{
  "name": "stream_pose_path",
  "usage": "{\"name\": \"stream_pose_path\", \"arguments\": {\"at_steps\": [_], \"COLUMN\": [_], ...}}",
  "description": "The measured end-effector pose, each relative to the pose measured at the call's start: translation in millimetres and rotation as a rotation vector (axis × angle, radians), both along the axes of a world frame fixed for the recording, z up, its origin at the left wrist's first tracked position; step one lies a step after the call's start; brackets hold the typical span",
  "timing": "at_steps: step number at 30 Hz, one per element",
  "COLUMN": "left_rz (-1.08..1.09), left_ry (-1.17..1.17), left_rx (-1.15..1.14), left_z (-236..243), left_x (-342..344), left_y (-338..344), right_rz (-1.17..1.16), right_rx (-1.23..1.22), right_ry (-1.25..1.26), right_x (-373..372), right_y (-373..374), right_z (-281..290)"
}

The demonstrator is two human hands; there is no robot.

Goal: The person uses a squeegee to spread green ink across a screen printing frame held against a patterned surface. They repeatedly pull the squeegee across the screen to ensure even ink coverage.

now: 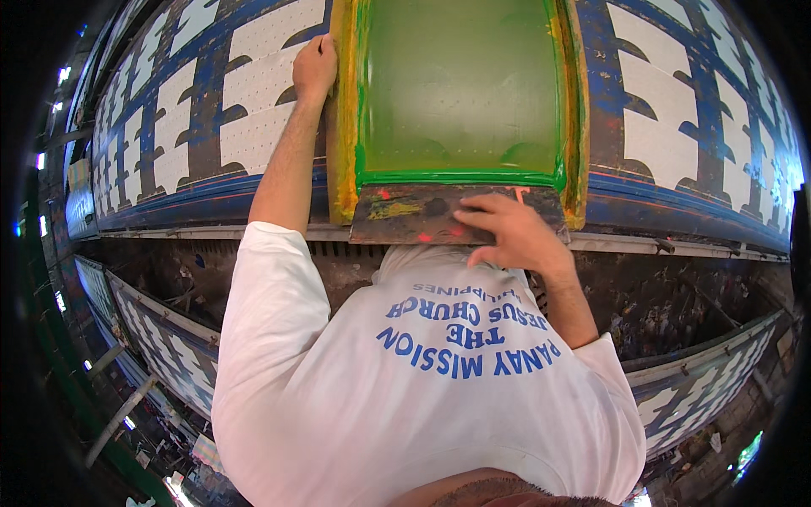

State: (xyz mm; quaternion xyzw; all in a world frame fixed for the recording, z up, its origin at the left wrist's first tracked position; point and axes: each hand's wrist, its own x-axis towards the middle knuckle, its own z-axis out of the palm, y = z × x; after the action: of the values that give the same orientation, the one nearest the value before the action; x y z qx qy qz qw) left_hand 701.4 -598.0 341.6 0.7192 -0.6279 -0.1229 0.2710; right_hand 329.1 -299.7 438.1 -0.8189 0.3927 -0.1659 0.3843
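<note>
My left hand (316, 68) is closed on the left side rail of a yellow-stained screen-printing frame (345, 127). Its mesh (460, 84) is coated with translucent green ink, thicker and brighter along the near edge. A wide, dark squeegee board (397, 215), spotted with yellow, red and orange paint, lies across the frame's near end, beside that bright green line. Over the board's right half is my right hand (517, 235), its fingers spread across the surface and its thumb apart, near the board's closer edge.
White cut-out-shaped pieces (663, 114) lie in rows on a long blue-and-dark table (604, 101), to both sides of the frame. A rail (642, 245) runs along its near edge. Behind me stands another table with similar white pieces (160, 338).
</note>
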Motion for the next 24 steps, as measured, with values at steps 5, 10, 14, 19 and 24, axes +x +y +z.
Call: {"name": "stream_pose_path", "arguments": {"at_steps": [5,10,14,19,24], "left_rz": [-0.022,-0.002,0.017,-0.011,-0.025], "left_ry": [0.008,0.036,0.093,0.116,0.136], "left_rx": [-0.010,-0.040,-0.055,-0.083,-0.087], "left_z": [-5,-13,-19,-25,-29], "left_x": [1,1,2,5,5], "left_y": [-1,0,0,-2,-4], "right_rz": [-0.035,-0.214,-0.354,-0.384,-0.362], "right_rx": [-0.148,-0.289,-0.194,-0.281,-0.361], "right_ry": [0.327,0.483,0.505,0.506,0.500], "right_x": [40,64,74,75,80], "right_y": [3,3,3,6,-3], "right_z": [1,-5,0,25,16]}}
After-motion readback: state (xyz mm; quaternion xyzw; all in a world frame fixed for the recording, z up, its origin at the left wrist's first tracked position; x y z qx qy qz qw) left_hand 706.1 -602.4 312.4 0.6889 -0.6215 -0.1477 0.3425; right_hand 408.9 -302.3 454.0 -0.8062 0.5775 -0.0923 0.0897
